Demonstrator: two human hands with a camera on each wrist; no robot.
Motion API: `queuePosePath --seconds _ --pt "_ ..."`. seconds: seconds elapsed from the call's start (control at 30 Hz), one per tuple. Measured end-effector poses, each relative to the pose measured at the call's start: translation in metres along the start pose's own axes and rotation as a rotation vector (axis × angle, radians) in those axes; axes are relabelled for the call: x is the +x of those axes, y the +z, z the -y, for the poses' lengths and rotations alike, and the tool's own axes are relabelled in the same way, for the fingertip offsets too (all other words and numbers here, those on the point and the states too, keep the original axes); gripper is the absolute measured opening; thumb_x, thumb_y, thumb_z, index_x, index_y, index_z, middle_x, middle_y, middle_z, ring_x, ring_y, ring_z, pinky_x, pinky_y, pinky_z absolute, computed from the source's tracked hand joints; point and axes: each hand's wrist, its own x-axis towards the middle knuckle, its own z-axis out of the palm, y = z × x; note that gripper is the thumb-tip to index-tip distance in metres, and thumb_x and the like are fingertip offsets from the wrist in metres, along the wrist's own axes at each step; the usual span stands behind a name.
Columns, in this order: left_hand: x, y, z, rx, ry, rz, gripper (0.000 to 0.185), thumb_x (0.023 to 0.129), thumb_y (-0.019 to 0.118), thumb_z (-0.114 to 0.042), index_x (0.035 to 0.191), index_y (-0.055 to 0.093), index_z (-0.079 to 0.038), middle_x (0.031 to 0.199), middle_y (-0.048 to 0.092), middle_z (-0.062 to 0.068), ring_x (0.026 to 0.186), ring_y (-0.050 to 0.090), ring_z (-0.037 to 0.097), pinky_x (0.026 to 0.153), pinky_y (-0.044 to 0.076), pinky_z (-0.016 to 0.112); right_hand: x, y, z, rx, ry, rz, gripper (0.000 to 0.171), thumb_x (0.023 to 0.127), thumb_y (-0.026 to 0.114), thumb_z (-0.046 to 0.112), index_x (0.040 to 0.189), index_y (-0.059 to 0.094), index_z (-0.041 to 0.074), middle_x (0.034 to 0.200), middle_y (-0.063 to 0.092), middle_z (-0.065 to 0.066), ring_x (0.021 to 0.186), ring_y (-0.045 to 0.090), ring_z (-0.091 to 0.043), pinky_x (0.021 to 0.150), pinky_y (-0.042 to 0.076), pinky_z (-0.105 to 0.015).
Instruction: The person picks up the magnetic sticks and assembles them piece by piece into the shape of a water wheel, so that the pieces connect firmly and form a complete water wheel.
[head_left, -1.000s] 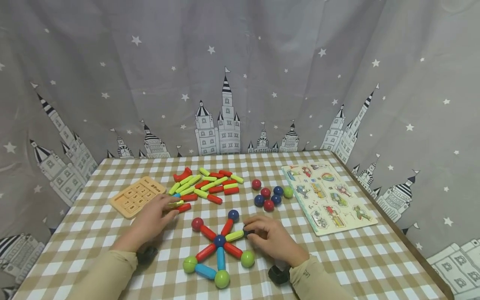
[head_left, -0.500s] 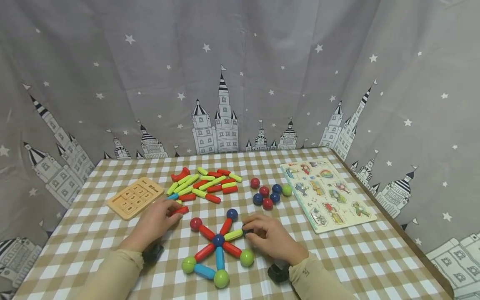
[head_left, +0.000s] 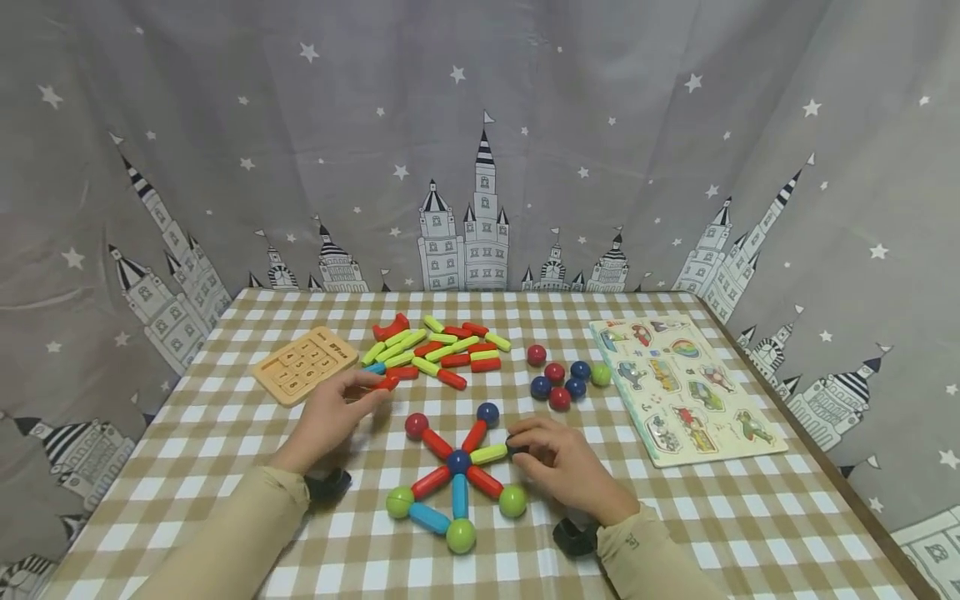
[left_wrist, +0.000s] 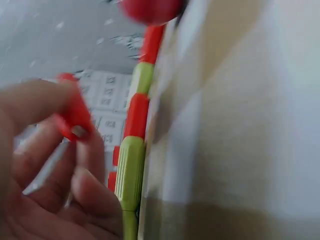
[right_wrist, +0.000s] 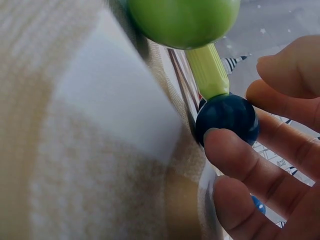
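Note:
My left hand (head_left: 330, 418) pinches a short red magnetic rod (left_wrist: 75, 107) between thumb and fingers, its metal end showing in the left wrist view. My right hand (head_left: 566, 467) holds a dark blue ball (right_wrist: 227, 117) at the outer end of a yellow-green rod (head_left: 489, 454). That rod joins a star of rods around a central blue ball (head_left: 458, 462). Other arms end in a red ball (head_left: 417, 426), a blue ball (head_left: 487, 413) and green balls, one of them a green ball (head_left: 513, 501) near my right hand. A blue rod (head_left: 429, 518) links two green balls along the near side.
Beyond my left hand lies a pile of red and yellow-green rods (head_left: 427, 358). Several loose balls (head_left: 555, 372) sit right of it. A wooden number puzzle (head_left: 305, 364) is at left, a picture puzzle board (head_left: 686, 392) at right. A patterned curtain (head_left: 480, 125) hangs behind the checked tablecloth (head_left: 360, 550).
My left hand has taken the red rod from the pile's near edge and lifted it away. My right hand keeps its hold on the dark blue ball. The head view has shifted.

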Motion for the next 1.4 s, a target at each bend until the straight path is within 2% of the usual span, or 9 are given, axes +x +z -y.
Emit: queuePosePath --seconds 0.07,0.2,0.33,0.53,0.73,0.87,0.97,1.1,1.4 --pt "-0.014 -0.002 -0.009 -0.011 -0.050 0.023 0.035 0.096 0.074 -0.035 0.122 0.070 -0.012 0.116 0.073 0.008 0.101 0.067 0.024 0.085 0.055 0.037 -0.001 0.002 0.000 0.012 -0.012 0.009 0.020 0.095 0.073 0.014 0.115 0.076 0.011 0.129 0.068 -0.008 0.088 0.064 -0.007 0.073 0.056 -0.024" --pt "-0.045 0.003 -0.026 -0.056 -0.194 0.140 0.037 0.093 0.075 -0.025 0.124 0.066 -0.006 0.093 0.074 0.006 0.080 0.067 0.020 0.068 0.055 0.033 -0.002 0.004 0.001 0.009 0.004 0.022 0.019 0.097 0.072 0.016 0.115 0.076 0.012 0.129 0.068 -0.006 0.088 0.064 -0.007 0.073 0.056 -0.024" --pt "-0.061 0.015 -0.033 -0.124 -0.265 0.225 0.045 0.092 0.078 -0.020 0.129 0.061 0.000 0.087 0.074 0.005 0.074 0.071 0.018 0.066 0.060 0.033 -0.002 0.001 0.004 -0.011 0.049 0.010 0.020 0.096 0.073 0.015 0.115 0.077 0.015 0.129 0.068 -0.002 0.088 0.064 -0.007 0.073 0.055 -0.024" --pt "-0.054 0.027 -0.033 -0.042 -0.210 0.206 0.055 0.089 0.082 -0.026 0.136 0.059 -0.008 0.081 0.072 0.001 0.065 0.064 0.018 0.058 0.051 0.031 -0.001 0.001 0.000 0.006 0.061 0.032 0.020 0.096 0.073 0.015 0.116 0.076 0.012 0.131 0.067 -0.005 0.088 0.064 -0.007 0.074 0.055 -0.024" --pt "-0.043 0.028 -0.035 0.121 -0.100 0.275 0.066 0.090 0.079 -0.041 0.146 0.055 -0.015 0.079 0.065 -0.001 0.063 0.055 0.019 0.053 0.044 0.031 -0.002 0.002 -0.001 0.018 0.060 0.041 0.020 0.096 0.073 0.015 0.116 0.076 0.012 0.131 0.067 -0.005 0.089 0.063 -0.007 0.074 0.056 -0.024" --pt "-0.030 0.025 -0.035 0.156 -0.055 0.328 0.061 0.094 0.070 -0.052 0.148 0.054 -0.028 0.085 0.062 0.002 0.068 0.056 0.019 0.058 0.045 0.033 -0.001 0.001 0.000 0.020 0.049 0.031 0.020 0.096 0.073 0.014 0.115 0.076 0.012 0.131 0.067 -0.005 0.089 0.064 -0.008 0.074 0.056 -0.024" --pt "-0.026 0.024 -0.033 0.138 -0.060 0.366 0.051 0.097 0.069 -0.047 0.143 0.058 -0.030 0.086 0.063 0.002 0.069 0.058 0.020 0.058 0.046 0.034 0.000 0.001 0.002 0.021 0.049 0.038 0.020 0.096 0.072 0.015 0.116 0.076 0.012 0.133 0.066 -0.005 0.088 0.064 -0.007 0.074 0.056 -0.024" --pt "-0.031 0.021 -0.030 0.113 -0.087 0.381 0.042 0.096 0.072 -0.039 0.134 0.063 -0.024 0.081 0.062 0.004 0.065 0.057 0.021 0.054 0.045 0.032 0.000 0.002 0.003 0.020 0.054 0.047 0.021 0.096 0.072 0.015 0.117 0.076 0.013 0.133 0.066 -0.003 0.087 0.064 -0.007 0.073 0.056 -0.024" --pt "-0.038 0.016 -0.035 0.095 -0.089 0.402 0.048 0.092 0.077 -0.038 0.133 0.060 -0.019 0.079 0.062 0.004 0.063 0.054 0.020 0.053 0.042 0.030 0.000 0.000 0.000 0.013 0.053 0.037 0.020 0.096 0.072 0.014 0.116 0.076 0.014 0.130 0.067 -0.003 0.084 0.063 -0.008 0.071 0.056 -0.025"
